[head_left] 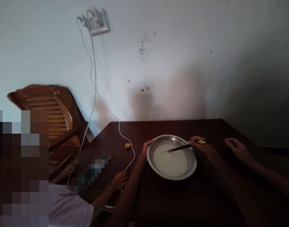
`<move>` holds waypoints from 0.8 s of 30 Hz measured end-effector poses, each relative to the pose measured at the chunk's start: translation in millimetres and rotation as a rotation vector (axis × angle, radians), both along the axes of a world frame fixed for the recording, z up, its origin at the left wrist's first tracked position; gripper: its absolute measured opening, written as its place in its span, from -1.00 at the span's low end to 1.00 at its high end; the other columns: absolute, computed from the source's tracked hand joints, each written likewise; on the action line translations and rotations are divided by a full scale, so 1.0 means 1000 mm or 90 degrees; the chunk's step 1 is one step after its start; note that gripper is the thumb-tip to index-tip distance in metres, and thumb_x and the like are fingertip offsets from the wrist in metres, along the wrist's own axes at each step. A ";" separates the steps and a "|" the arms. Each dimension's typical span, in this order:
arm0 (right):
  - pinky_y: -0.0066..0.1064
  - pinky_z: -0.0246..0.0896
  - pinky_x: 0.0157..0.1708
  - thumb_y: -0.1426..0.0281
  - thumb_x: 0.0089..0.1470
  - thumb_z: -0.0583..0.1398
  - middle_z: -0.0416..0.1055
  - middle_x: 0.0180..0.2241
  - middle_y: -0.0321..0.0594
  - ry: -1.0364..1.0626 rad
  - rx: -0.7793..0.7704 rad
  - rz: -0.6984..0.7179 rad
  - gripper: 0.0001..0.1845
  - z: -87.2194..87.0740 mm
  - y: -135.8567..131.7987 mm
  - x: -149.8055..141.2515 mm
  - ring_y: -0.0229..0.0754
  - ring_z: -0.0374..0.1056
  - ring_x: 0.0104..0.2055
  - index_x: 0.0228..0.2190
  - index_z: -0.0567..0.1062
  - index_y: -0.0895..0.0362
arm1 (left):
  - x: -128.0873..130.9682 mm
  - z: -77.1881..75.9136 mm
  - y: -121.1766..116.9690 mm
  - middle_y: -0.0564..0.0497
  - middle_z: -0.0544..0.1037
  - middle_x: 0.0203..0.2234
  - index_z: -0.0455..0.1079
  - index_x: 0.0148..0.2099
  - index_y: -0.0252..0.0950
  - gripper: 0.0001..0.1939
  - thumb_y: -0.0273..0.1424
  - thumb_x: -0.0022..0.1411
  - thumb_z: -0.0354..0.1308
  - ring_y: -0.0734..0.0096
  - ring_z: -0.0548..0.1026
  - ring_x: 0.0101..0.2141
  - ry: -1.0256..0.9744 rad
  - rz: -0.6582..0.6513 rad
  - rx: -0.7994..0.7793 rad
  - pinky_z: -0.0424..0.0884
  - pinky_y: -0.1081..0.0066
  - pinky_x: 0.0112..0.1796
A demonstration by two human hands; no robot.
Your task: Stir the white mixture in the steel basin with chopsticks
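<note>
Supporting bowl (191, 157): dark table (135, 129) | marked wall (172, 47) behind | slatted wooden chair (46, 102)

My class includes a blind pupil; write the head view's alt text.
A person's right hand holds dark chopsticks in a metal bowl with pale contents, the left hand at its rim, on a dark table; others' hands are nearby.

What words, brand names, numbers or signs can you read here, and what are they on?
None can be read.
Chopsticks in the right hand: yellow marks near the top end, too small to make out any lettering.
Metal bowl: no lettering visible.
Wall socket: any print is too small to read.
Wall: dark scratches and scribbles, no legible characters.
The pixelated patch on the table is unreadable.
</note>
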State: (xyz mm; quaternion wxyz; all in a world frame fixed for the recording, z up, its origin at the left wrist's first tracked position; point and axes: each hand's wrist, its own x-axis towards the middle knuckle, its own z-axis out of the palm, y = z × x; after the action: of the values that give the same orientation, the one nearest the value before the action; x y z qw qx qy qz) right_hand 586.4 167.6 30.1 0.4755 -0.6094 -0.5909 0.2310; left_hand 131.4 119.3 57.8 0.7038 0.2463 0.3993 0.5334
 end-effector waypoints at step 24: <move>0.12 0.20 0.08 0.05 -0.27 0.19 0.54 -0.24 0.08 -0.208 -0.008 0.093 -0.71 -0.018 -0.010 0.010 0.37 0.41 -0.02 -0.49 0.49 -0.06 | 0.002 0.002 0.001 -0.06 0.61 -0.53 0.58 -0.38 -0.33 -0.82 -0.36 0.08 0.18 0.18 0.54 -0.41 -0.007 -0.041 -0.005 0.43 0.27 -0.24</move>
State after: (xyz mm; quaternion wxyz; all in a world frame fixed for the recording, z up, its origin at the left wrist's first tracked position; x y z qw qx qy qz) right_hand 596.5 157.7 12.3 0.3512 -0.5975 -0.7013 0.1667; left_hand 133.2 120.5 59.7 0.7240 0.2530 0.3893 0.5102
